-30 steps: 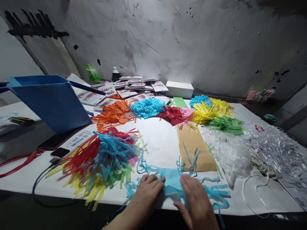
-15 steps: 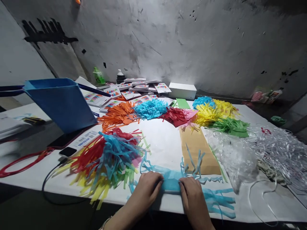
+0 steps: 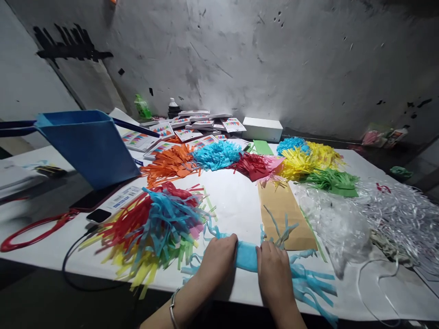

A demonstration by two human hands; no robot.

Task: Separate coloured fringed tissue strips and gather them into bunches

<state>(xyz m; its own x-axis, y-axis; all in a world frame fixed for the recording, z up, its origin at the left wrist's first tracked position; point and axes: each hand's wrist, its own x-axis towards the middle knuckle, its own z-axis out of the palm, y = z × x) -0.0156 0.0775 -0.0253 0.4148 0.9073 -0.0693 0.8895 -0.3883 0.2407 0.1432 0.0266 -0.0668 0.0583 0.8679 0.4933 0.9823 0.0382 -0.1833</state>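
Note:
A strip of light blue tissue paper (image 3: 247, 257) with fringed ends lies across the near edge of the table. My left hand (image 3: 220, 256) is closed on its left part, and my right hand (image 3: 274, 262) is closed on its right part. Between the two hands the paper's flat, uncut middle shows as a narrow folded band. Loose blue fringes (image 3: 312, 283) spread out to the right of my right hand, and shorter ones stick out left of my left hand. My fingertips are mostly hidden from view.
A pile of multicoloured tassels (image 3: 161, 228) lies left of my hands. Brown cardboard (image 3: 286, 214) is just beyond my right hand. More tassels (image 3: 219, 155), printed packets (image 3: 187, 135) and a white box (image 3: 262, 129) stand behind. Clear plastic (image 3: 332, 228) lies right; a blue container (image 3: 89, 151) stands left.
Both hands have moved slightly away from me and curled further over the blue tissue paper. Its middle band is now narrower and more tightly folded.

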